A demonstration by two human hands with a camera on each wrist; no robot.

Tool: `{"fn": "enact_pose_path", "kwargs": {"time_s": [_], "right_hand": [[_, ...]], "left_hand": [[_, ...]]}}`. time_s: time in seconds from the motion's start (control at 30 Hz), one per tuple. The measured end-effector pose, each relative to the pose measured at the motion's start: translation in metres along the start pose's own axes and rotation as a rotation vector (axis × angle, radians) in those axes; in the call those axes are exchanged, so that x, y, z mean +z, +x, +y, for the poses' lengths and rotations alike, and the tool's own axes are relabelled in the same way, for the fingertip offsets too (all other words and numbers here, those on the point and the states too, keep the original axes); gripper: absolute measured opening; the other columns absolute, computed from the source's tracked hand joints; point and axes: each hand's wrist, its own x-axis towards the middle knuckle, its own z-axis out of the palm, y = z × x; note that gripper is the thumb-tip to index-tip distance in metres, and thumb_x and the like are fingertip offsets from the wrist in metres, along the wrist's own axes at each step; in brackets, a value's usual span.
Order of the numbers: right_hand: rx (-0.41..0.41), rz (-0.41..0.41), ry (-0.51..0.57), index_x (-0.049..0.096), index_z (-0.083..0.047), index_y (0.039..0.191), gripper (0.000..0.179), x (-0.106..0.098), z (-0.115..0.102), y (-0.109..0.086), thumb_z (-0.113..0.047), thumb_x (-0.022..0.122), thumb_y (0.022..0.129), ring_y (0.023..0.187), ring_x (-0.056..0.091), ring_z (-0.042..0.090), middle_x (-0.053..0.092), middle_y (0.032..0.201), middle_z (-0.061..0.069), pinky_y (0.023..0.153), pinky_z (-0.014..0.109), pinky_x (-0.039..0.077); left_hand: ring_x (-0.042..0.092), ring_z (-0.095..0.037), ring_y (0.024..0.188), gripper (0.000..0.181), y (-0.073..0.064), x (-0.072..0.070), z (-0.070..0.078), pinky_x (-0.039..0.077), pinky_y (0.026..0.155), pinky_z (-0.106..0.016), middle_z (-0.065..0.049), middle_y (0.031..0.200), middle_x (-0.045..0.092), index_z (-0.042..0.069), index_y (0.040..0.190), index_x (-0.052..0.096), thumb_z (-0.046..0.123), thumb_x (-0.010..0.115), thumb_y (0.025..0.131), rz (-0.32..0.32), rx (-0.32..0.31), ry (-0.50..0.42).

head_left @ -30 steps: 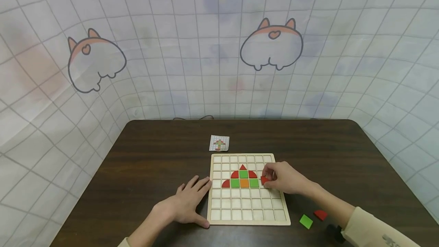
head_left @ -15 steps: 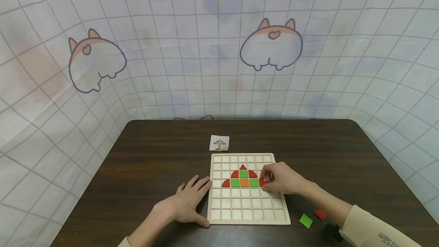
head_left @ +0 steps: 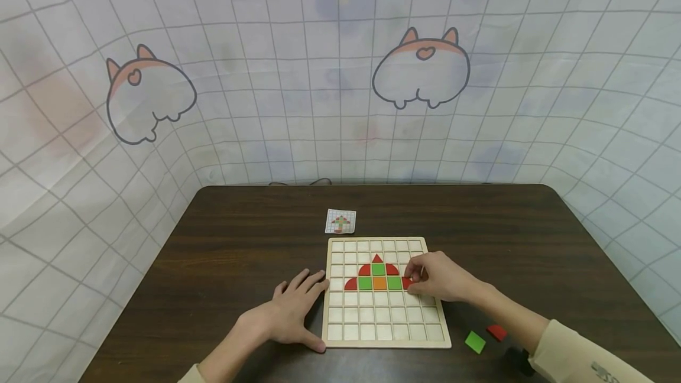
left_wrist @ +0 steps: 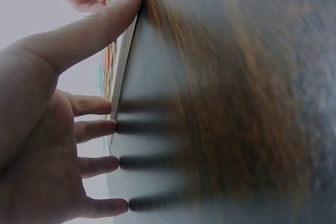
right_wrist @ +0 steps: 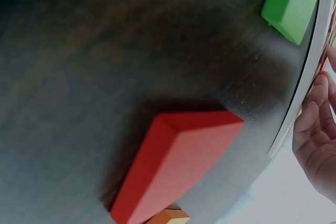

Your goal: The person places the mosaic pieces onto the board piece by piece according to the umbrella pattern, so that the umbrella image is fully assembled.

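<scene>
Head | red tile (head_left: 407, 282) was pinched by right hand (head_left: 440, 277) | board (head_left: 388, 344) was touched by spread left hand (head_left: 287, 314) | seating was judged underway; alignment, then release, was required

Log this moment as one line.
left hand: spread against board left edge | right hand: pinches red piece, coloured row's right end | table: green piece, second red piece, orange piece

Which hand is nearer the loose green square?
Right. The right hand is beyond the green square, over the board; the left hand is farther, at the board's left edge.
</scene>
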Motion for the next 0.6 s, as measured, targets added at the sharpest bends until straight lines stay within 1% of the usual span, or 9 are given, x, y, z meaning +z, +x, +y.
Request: {"fn": "enact_pose_path", "kwargs": {"time_s": [0.17,0.33,0.47,0.6], "right_hand": [[0.002,-0.013,0.029,0.071,-0.01,0.097,0.017,-0.008,0.002,-0.005,-0.015,0.083,0.087,0.071,0.054,0.01,0.057,0.078,-0.008,0.063,0.027,0.045],[0.042,-0.015,0.019,0.071,-0.009,0.102,0.016,-0.021,0.009,-0.012,-0.016,0.08,0.09,0.071,0.054,0.011,0.058,0.078,-0.007,0.064,0.027,0.045],[0.056,-0.027,0.053,0.071,-0.006,0.105,0.018,-0.032,0.014,-0.02,-0.016,0.078,0.092,0.07,0.055,0.011,0.06,0.079,-0.006,0.065,0.028,0.047],[0.077,-0.021,0.077,0.071,-0.006,0.106,0.019,-0.041,0.02,-0.028,-0.018,0.078,0.093,0.073,0.056,0.013,0.061,0.082,-0.004,0.066,0.029,0.048]], "left_hand": [[0.013,-0.04,0.154,0.113,0.001,0.0,-0.003,0.022,0.107,-0.073,-0.008,0.168,0.02,0.013,0.161,0.032,0.066,0.083,0.075,0.011,0.012,-0.003],[0.014,-0.041,0.153,0.114,0.002,0.001,-0.003,0.023,0.107,-0.073,-0.009,0.168,0.02,0.012,0.16,0.033,0.067,0.083,0.074,0.019,0.026,0.005],[0.014,-0.04,0.153,0.113,0.001,0.0,-0.002,0.023,0.108,-0.072,-0.008,0.168,0.02,0.012,0.16,0.033,0.067,0.083,0.074,0.017,0.021,0.012],[0.014,-0.041,0.153,0.113,0.001,-0.001,-0.002,0.023,0.107,-0.072,-0.009,0.168,0.021,0.012,0.16,0.034,0.067,0.083,0.074,0.015,0.02,0.013]]}}
